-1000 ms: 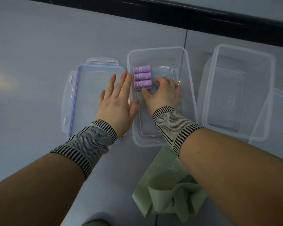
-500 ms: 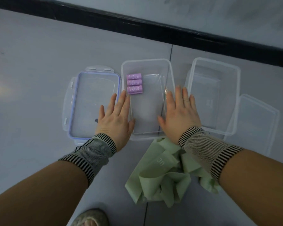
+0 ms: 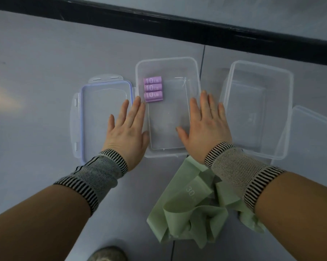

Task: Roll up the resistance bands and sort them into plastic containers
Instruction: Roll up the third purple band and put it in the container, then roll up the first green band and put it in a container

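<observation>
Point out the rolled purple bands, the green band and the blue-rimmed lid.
rolled purple bands [image 3: 152, 88]: head view, middle roll.
green band [image 3: 189, 202]: head view, flat fold near its printed 30.
blue-rimmed lid [image 3: 94, 113]: head view, clear centre panel.

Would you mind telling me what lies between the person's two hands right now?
In the head view, the near half of the middle container lies between the left hand and right hand. That stretch is bare; the purple rolls sit farther back.
</observation>
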### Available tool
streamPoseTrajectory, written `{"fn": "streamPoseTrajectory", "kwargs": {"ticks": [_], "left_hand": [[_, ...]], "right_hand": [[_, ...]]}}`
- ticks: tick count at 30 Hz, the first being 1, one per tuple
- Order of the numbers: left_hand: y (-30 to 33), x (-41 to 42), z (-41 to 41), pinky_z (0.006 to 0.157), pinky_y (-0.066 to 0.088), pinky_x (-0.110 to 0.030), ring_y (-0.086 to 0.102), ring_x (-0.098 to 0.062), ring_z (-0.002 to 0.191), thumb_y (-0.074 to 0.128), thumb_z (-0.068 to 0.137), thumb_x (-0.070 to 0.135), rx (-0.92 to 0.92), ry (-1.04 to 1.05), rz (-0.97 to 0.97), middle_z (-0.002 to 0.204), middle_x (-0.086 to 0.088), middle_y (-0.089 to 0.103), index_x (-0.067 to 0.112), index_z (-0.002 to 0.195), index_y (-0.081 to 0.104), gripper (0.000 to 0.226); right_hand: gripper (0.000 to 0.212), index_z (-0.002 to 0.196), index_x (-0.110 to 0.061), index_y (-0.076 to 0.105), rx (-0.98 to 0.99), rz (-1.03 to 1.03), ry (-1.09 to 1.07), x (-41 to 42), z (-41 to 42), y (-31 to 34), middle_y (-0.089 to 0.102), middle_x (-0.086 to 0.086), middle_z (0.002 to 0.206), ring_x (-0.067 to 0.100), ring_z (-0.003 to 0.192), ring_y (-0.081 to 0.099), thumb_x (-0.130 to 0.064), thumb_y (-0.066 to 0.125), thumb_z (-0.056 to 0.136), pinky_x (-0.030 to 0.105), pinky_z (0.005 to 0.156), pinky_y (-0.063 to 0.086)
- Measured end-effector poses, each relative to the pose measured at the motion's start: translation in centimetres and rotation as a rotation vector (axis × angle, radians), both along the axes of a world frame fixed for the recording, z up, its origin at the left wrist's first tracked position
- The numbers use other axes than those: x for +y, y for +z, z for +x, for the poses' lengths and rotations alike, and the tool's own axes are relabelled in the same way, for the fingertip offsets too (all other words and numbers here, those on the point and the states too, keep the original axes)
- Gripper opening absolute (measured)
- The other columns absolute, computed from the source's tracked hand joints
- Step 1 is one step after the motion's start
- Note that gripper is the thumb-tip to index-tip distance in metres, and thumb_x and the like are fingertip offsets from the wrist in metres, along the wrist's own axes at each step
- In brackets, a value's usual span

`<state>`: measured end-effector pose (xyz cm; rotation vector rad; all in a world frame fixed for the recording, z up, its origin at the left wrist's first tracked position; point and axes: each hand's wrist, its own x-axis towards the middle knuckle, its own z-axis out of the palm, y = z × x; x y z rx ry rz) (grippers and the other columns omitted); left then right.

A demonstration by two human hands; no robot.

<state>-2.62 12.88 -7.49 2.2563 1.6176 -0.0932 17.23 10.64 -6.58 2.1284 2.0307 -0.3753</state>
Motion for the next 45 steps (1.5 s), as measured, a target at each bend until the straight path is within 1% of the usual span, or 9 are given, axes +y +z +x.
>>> {"fn": "streamPoseTrajectory", "kwargs": {"ticks": [9, 17, 21, 25, 27, 30, 34, 40, 45], "left_hand": [[2.2, -1.6, 1.8, 0.113, 0.017, -0.055, 0.004, -0.029, 0.145, 0.031, 0.090, 0.043, -0.135, -0.064, 0.114, 0.158, -0.005, 0.010, 0.013, 0.149, 0.017, 0.067], [2.7, -7.5, 4.6, 0.112, 0.024, -0.046, 0.025, -0.037, 0.138, 0.048, 0.087, 0.028, -0.274, -0.097, 0.248, 0.151, -0.012, 0.030, 0.010, 0.136, 0.044, 0.052], [1.4, -12.4, 3.3, 0.101, 0.038, -0.054, 0.040, -0.037, 0.127, 0.043, 0.082, 0.037, -0.174, -0.175, 0.096, 0.141, -0.010, 0.047, 0.014, 0.122, 0.058, 0.049], [1.3, -14.9, 2.3, 0.096, 0.043, -0.050, 0.045, -0.029, 0.122, 0.033, 0.078, 0.051, -0.073, -0.205, -0.140, 0.129, 0.001, 0.059, 0.020, 0.115, 0.066, 0.058], [1.6, -15.1, 2.2, 0.102, 0.039, -0.045, 0.040, -0.024, 0.127, 0.042, 0.083, 0.048, 0.001, -0.242, -0.166, 0.131, 0.006, 0.057, 0.023, 0.121, 0.062, 0.050], [1.9, -14.9, 2.4, 0.107, 0.033, -0.038, 0.036, -0.021, 0.130, 0.058, 0.085, 0.035, 0.040, -0.233, -0.160, 0.132, 0.003, 0.055, 0.026, 0.126, 0.057, 0.042], [2.0, -17.3, 2.3, 0.092, 0.039, -0.033, 0.051, -0.025, 0.112, 0.061, 0.085, 0.028, 0.037, -0.174, -0.191, 0.115, -0.002, 0.062, 0.023, 0.110, 0.060, 0.026], [2.0, -16.9, 3.4, 0.069, 0.041, -0.028, 0.058, -0.020, 0.079, 0.061, 0.083, 0.042, -0.034, -0.177, -0.297, 0.078, 0.006, 0.060, 0.024, 0.077, 0.053, 0.021], [2.1, -17.1, 4.3, 0.073, 0.043, -0.027, 0.058, -0.017, 0.079, 0.055, 0.091, 0.033, -0.212, -0.103, -0.282, 0.082, 0.005, 0.060, 0.017, 0.088, 0.065, 0.019]], "right_hand": [[0.074, 0.152, -0.015, 0.005, 0.127, 0.100, 0.048, -0.3, 0.1, 2.0, -0.005, 0.014, 0.159, 0.030, 0.147, -0.006, -0.052, 0.034, 0.095, 0.045, 0.116, -0.006], [0.056, 0.137, -0.004, 0.043, 0.283, 0.361, 0.054, -8.4, 5.2, 3.2, 0.033, 0.020, 0.149, 0.041, 0.142, 0.020, -0.034, 0.048, 0.090, 0.051, 0.114, 0.011], [0.048, 0.124, -0.001, 0.054, 0.286, 0.378, 0.071, -15.2, 6.9, 1.7, 0.050, 0.023, 0.133, 0.047, 0.132, 0.036, -0.030, 0.050, 0.086, 0.057, 0.108, 0.031], [0.034, 0.106, -0.006, 0.065, 0.272, 0.353, 0.106, -19.1, 6.2, 0.4, 0.065, 0.014, 0.106, 0.040, 0.105, 0.056, -0.024, 0.060, 0.078, 0.046, 0.090, 0.049], [0.037, 0.106, -0.006, 0.066, 0.275, 0.318, 0.065, -19.9, 5.3, 0.2, 0.068, 0.010, 0.101, 0.036, 0.095, 0.057, -0.017, 0.072, 0.072, 0.040, 0.084, 0.050], [0.053, 0.128, -0.009, 0.054, 0.294, 0.199, -0.043, -20.0, 3.9, 0.1, 0.063, 0.009, 0.117, 0.034, 0.106, 0.049, -0.025, 0.066, 0.079, 0.041, 0.088, 0.046], [0.066, 0.145, -0.016, 0.031, 0.220, -0.008, -0.024, -21.3, 2.3, -0.9, 0.051, 0.005, 0.135, 0.029, 0.117, 0.039, -0.035, 0.057, 0.086, 0.040, 0.093, 0.040], [0.013, 0.092, -0.006, 0.060, 0.254, 0.118, -0.025, -20.6, 2.8, -1.6, 0.059, 0.012, 0.089, 0.035, 0.090, 0.052, -0.014, 0.058, 0.082, 0.037, 0.068, 0.035], [0.015, 0.085, -0.006, 0.055, 0.342, 0.255, -0.276, -21.9, 6.2, -0.5, 0.053, 0.015, 0.090, 0.032, 0.072, 0.050, -0.001, 0.062, 0.073, 0.032, 0.057, 0.032]]}}
